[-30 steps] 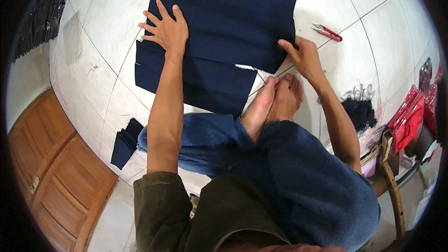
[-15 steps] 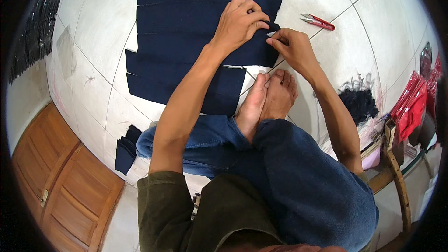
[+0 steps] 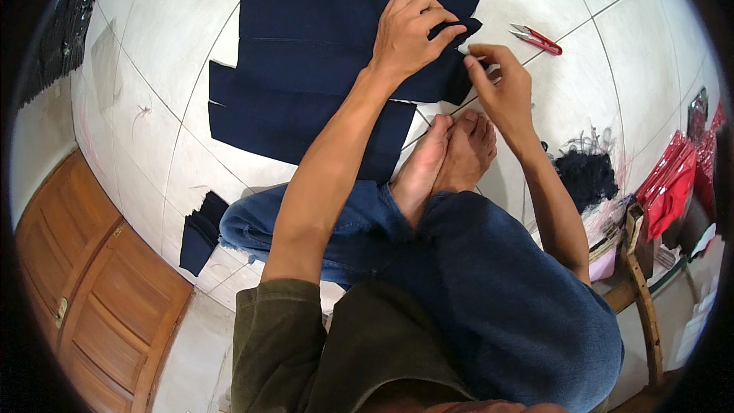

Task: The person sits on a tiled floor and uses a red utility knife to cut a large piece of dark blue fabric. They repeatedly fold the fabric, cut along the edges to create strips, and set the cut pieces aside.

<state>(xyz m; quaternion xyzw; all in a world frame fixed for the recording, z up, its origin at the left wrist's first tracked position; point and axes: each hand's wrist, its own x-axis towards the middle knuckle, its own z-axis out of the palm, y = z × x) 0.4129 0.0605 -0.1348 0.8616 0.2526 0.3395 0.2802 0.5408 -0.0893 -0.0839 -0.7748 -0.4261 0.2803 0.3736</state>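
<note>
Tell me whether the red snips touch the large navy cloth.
Apart: the head view shows white tile between the red snips and the large navy cloth.

The navy cloth (image 3: 321,53) before you looks matt and woven, frayed along one edge; your trousers (image 3: 520,298) are dull, faded denim. The pale floor tiles (image 3: 180,38) carry a smooth sheen. Near you, the snips (image 3: 552,47) pair metal blades with glossy red handles, the red packaging (image 3: 673,183) shines like plastic, and the wooden door (image 3: 95,275) looks varnished.
</note>
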